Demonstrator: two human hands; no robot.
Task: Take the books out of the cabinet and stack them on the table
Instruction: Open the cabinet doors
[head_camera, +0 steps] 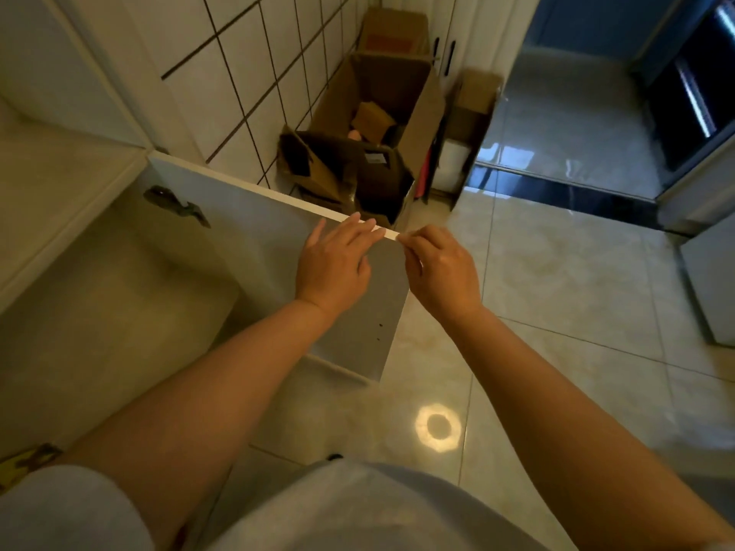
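on the left the cabinet [79,296] stands open, its inside dim, and you can't make out any books in it. its door [254,232] swings out toward the right, a hinge [175,204] near its far left end. your left hand [334,264] reaches forward, fingers nearly straight, resting over the door's top edge. just right of it, your right hand [441,268] pinches the door's far corner with curled fingers. cardboard boxes [370,129] sit beyond, against the tiled wall [254,65].
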